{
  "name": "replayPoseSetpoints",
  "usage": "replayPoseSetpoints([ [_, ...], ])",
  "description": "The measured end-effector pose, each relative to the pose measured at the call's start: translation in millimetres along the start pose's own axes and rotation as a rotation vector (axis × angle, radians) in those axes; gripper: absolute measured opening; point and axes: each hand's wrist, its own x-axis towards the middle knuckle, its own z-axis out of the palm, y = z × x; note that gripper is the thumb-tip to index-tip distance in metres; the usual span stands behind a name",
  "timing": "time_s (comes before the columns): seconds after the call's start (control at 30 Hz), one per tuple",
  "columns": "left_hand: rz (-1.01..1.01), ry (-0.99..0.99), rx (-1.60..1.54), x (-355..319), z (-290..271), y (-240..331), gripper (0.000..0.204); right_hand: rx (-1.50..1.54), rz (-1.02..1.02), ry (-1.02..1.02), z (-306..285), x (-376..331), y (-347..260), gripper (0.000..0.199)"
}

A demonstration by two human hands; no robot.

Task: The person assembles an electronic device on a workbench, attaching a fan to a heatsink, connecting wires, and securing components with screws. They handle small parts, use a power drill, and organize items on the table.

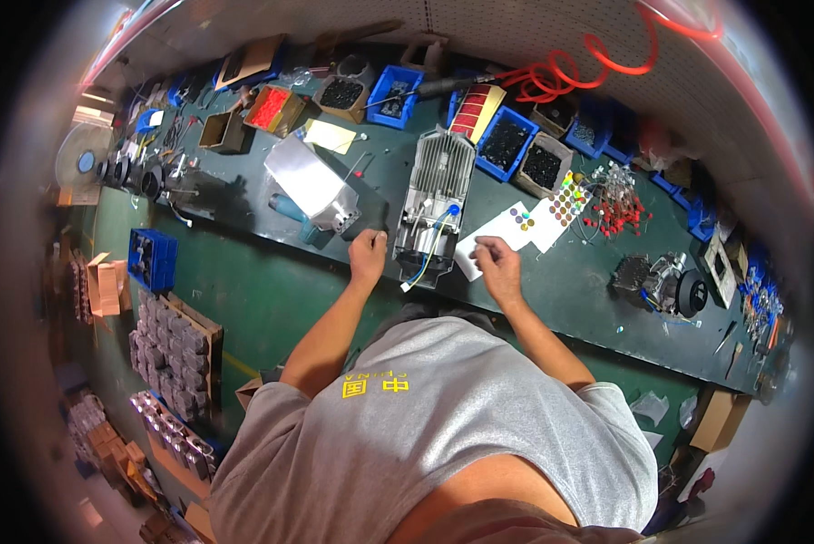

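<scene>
A silver finned metal unit (441,168) lies lengthwise on the bench in front of me. Its near end has fittings, a blue round part (453,209) and a thin cable with a white connector (406,287). My left hand (368,258) is curled closed beside the unit's near left side, at the bench edge; any content is hidden. On the other side, my right hand (499,269) has bent fingers drawn together over a white sheet (508,228) with a few round shiny stickers. Whether it grips a sticker cannot be made out. A second sticker sheet (565,207) lies just beyond.
Left of the unit lies a silver metal cover (302,174) beside a teal tool (287,208). Blue bins (393,95) and boxes of small parts line the back. A red coiled hose (597,62) hangs above. Red-tipped wires (617,204) and another assembly (665,283) sit right.
</scene>
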Motion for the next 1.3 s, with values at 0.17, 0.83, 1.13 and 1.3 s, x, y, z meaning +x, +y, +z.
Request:
replayPoseSetpoints([
  [0.17, 0.052, -0.021, 0.040, -10.3, -16.9, -33.9, 0.015, -0.012, 0.121, 0.012, -20.9, -10.6, 15.6, 0.018],
  [0.83, 0.283, -0.371, 0.876, 319.3, -10.3, 16.5, 0.034, -0.113, 0.276, 0.305, 16.6, -43.4, 21.6, 0.017],
  [1.13, 0.521, -0.409, 1.002, 370.0, 12.8, -21.3, 0.028, -0.086, 0.336, 0.468, 69.2, -71.5, 16.3, 0.022],
  [1.3, 0.541, -0.518, 1.012, 381.6, 10.0, -23.5, 0.026, -0.097, 0.251, 0.473, 89.2, -66.4, 3.8, 0.021],
])
